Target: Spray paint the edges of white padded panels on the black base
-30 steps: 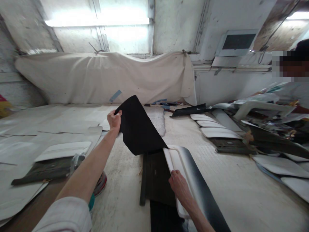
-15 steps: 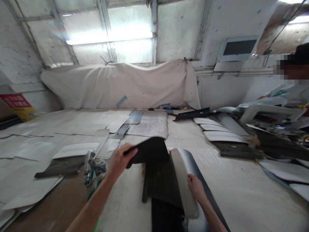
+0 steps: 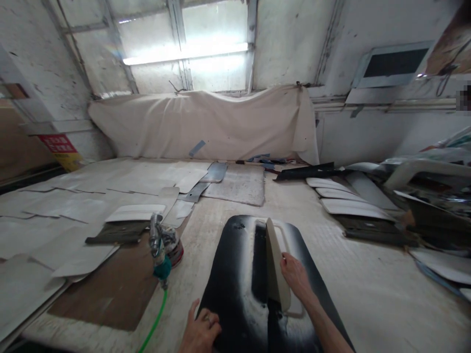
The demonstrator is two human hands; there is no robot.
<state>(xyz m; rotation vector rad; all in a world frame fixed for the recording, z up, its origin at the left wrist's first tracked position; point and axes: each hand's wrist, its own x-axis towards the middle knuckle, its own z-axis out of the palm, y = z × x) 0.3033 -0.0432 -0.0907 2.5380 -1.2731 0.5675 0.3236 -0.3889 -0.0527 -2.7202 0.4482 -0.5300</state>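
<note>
A black board (image 3: 230, 274) with rounded corners and white overspray lies in front of me, partly cut off by the bottom edge. A narrow beige panel (image 3: 276, 269) stands tilted on edge along its middle. The fingers of my right hand (image 3: 297, 278) pinch the panel's right side. My left hand (image 3: 201, 327) is at the board's lower left edge with its fingers apart, holding nothing. To the left stands a metal spray gun (image 3: 156, 240) with a teal lower part and a green hose (image 3: 156, 318), beside a small can (image 3: 175, 247).
Pale sheets (image 3: 84, 176) overlap across the left of the table, near a brown board (image 3: 114, 289). At right lie stacked white-and-olive panels (image 3: 356, 208). A grey sheet (image 3: 239, 184) lies at the back before a hung beige cloth (image 3: 206, 122).
My left hand has let go of the black piece and moved down to the board's edge. The black and olive pieces no longer show over the board. My right hand keeps the beige panel.
</note>
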